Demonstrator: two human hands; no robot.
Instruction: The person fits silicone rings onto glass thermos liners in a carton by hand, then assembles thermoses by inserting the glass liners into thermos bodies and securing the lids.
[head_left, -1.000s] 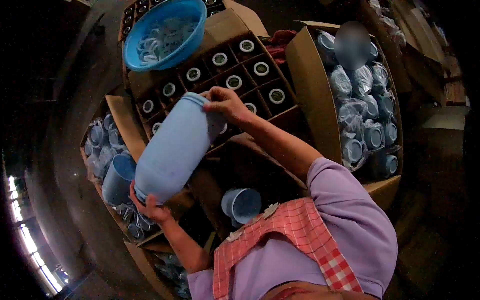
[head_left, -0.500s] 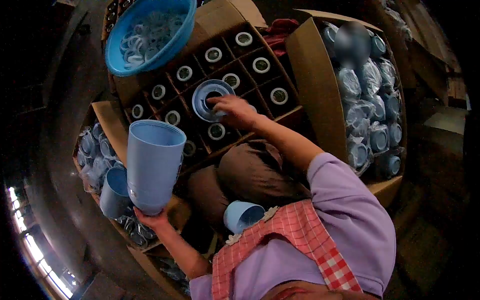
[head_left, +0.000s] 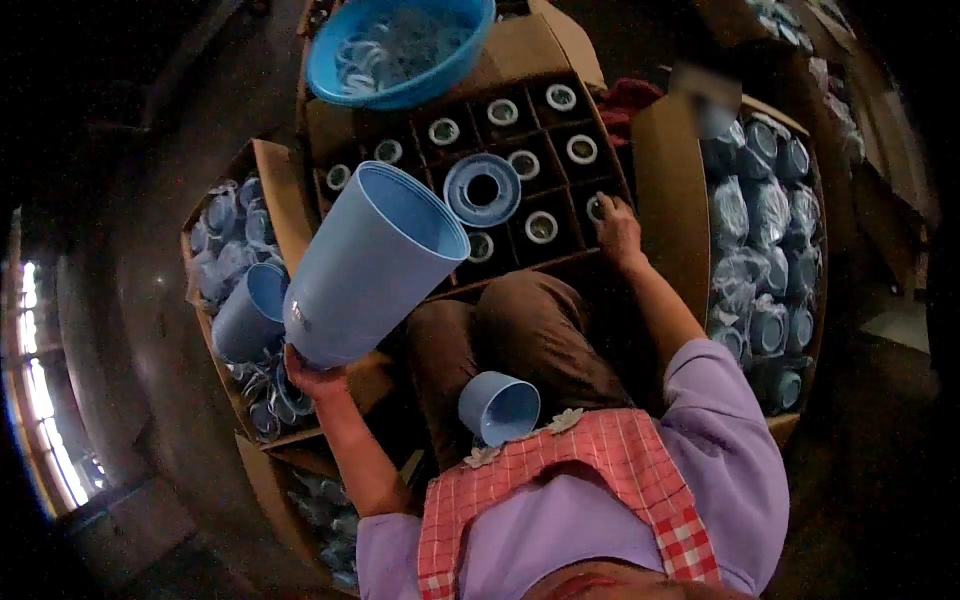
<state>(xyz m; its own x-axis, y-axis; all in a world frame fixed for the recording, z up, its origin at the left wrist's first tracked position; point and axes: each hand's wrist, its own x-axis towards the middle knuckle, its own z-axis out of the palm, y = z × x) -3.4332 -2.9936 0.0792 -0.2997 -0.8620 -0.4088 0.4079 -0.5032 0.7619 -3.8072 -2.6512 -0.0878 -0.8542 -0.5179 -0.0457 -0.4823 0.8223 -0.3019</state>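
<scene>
My left hand (head_left: pixel 316 372) is closed round the lower end of a large blue flask casing (head_left: pixel 375 265), tilted with its open mouth up and to the right. My right hand (head_left: pixel 619 232) pinches the pale-rimmed mouth of a glass flask liner (head_left: pixel 597 208) at the right side of a divided carton (head_left: pixel 555 262). A blue ring-shaped collar (head_left: pixel 458 190) lies on the liners in the middle of that carton, apart from both hands. On my lap rests a blue cup (head_left: pixel 499 408), its opening facing down and right.
A blue basin (head_left: pixel 440 88) of clear rings stands behind the carton. On the right, a tall box (head_left: pixel 672 190) holds several plastic-wrapped blue parts. The left box (head_left: pixel 280 195) holds wrapped parts, with another blue casing (head_left: pixel 243 325) lying on top.
My right hand has let go of the collar and moved right to a liner. My left hand has tilted the casing to the right. The view has shifted.
</scene>
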